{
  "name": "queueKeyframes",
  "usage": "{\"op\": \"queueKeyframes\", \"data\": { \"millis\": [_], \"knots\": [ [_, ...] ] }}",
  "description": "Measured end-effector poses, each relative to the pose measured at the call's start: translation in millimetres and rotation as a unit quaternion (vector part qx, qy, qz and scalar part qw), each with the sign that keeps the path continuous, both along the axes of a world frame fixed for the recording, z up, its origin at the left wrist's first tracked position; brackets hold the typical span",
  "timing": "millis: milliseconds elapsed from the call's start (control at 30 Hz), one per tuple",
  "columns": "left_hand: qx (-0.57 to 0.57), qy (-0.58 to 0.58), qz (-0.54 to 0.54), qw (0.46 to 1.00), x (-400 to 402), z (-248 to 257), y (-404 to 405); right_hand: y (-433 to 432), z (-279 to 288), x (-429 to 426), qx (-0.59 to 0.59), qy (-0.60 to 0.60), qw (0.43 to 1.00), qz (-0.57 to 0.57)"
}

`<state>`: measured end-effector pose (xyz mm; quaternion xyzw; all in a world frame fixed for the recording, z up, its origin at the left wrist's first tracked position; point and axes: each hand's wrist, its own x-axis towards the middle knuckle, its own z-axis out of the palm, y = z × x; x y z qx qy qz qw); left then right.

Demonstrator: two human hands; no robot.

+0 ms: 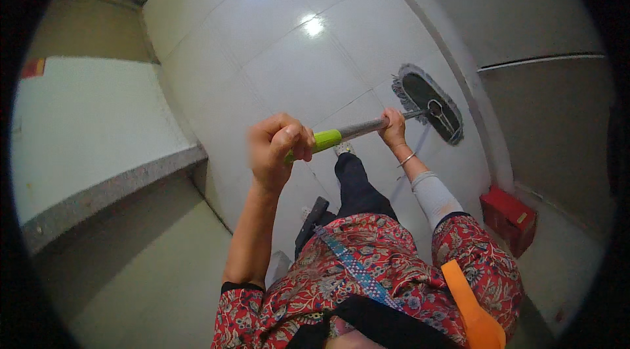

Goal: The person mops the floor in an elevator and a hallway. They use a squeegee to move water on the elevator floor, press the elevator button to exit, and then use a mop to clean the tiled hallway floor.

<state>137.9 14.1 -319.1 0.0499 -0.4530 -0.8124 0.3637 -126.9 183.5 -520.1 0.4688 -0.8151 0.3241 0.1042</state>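
My left hand [278, 147] grips the green end of a mop handle [362, 128], its fingers wrapped round the grip. Farther down the grey metal pole, my right hand [393, 126] is closed around it. At the pole's far end a flat dust mop head [430, 103] with a grey fringe lies on the tiled floor, close to the base of the right wall. A wire clip joins the pole to the mop head's dark top. The lower part of the green grip is hidden behind my left hand.
Pale glossy tiles [275, 49] cover the floor. A red box [509, 218] stands by the wall at right. On the left is a white-topped ledge with a speckled stone edge [123, 186]. A raised skirting [457, 63] runs along the right wall. My shoe [343, 148] is below the handle.
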Motion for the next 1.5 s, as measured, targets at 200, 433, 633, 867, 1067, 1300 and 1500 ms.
{"op": "queueKeyframes", "data": {
  "millis": [200,433,633,867,1067,1300,1500],
  "knots": [
    [0.033,-0.067,0.043,0.996,62.4,12.9,-22.9,-26.8,13.5,56.2,0.020,0.018,1.000,0.012],
    [-0.010,-0.032,0.143,0.989,68.1,34.2,2.5,-48.6,44.0,47.3,0.007,0.002,0.999,0.037],
    [-0.024,-0.107,0.246,0.963,36.5,10.7,39.0,-54.5,33.6,-2.3,0.018,-0.024,0.994,0.105],
    [-0.079,-0.249,0.531,0.806,94.5,-4.7,57.5,-84.0,19.0,47.3,0.227,-0.099,0.925,0.289],
    [-0.379,-0.373,0.554,0.641,188.1,-11.4,26.6,-95.1,36.4,103.3,0.317,-0.165,0.854,0.379],
    [-0.052,-0.559,0.549,0.620,119.6,48.8,52.7,-87.0,50.7,104.4,0.381,-0.195,0.815,0.390],
    [-0.064,-0.372,0.560,0.738,54.7,51.6,40.7,-94.3,48.7,42.3,0.349,-0.228,0.843,0.340]
  ]
}}
